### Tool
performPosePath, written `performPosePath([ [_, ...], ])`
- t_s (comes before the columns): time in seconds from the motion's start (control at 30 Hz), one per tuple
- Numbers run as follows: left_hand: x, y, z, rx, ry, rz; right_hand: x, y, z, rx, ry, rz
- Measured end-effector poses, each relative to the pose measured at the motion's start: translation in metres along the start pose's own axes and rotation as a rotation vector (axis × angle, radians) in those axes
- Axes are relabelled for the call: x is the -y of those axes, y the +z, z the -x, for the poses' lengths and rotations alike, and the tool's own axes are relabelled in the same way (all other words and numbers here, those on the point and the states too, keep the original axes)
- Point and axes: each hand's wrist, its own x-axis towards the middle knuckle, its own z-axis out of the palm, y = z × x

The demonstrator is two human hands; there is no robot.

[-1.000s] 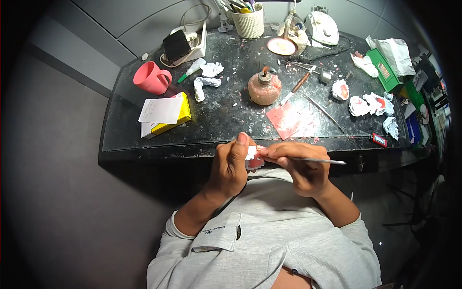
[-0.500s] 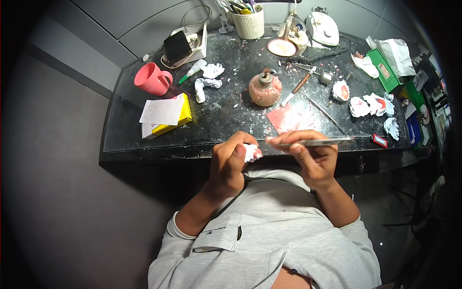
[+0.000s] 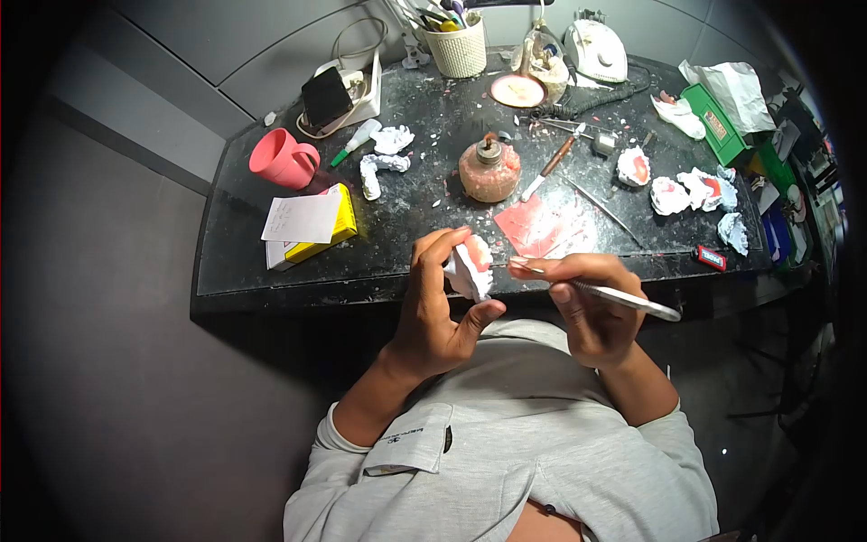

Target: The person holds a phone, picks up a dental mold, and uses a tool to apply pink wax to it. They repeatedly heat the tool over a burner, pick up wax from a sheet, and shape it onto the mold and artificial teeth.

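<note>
My left hand (image 3: 429, 312) grips a white plaster dental cast (image 3: 463, 278) by its edges, thumb below and fingers above. Pink wax (image 3: 479, 253) covers part of its upper face. Close to its right side, my right hand (image 3: 601, 312) holds a slim metal carving instrument (image 3: 637, 303) like a pen. The tool's tip points at the cast; whether it touches cannot be made out. Beyond the hands lies a pink wax sheet (image 3: 524, 221) with shavings. A spirit burner (image 3: 489, 172) stands behind it, beside a wooden-handled wax knife (image 3: 553, 164).
At left are a pink mug (image 3: 282, 161) and a yellow box (image 3: 343, 217) under a paper note. Several plaster casts (image 3: 668, 196) and a red lighter (image 3: 711, 258) lie at right. A thin metal tool (image 3: 605, 212) rests near the wax sheet. The bench's front edge (image 3: 298, 298) borders my hands.
My left hand has turned the cast, so its pink wax face shows more. The instrument in my right hand has tilted, its rear end now lower and nearer me.
</note>
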Motion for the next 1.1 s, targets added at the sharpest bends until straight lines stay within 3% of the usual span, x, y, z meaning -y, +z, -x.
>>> performPosePath([
  [0.1, 0.000, 0.001, -0.002, -0.035, 0.076, -0.092, 0.006, -0.003, -0.013, 0.128, -0.099, 0.249],
  [0.83, -0.002, 0.006, 0.001, -0.096, 0.055, -0.165, -0.003, 0.005, -0.011, 0.120, -0.021, 0.257],
  [1.1, 0.001, 0.010, 0.005, -0.043, -0.026, 0.130, -0.002, 0.003, -0.011, 0.115, 0.005, 0.225],
])
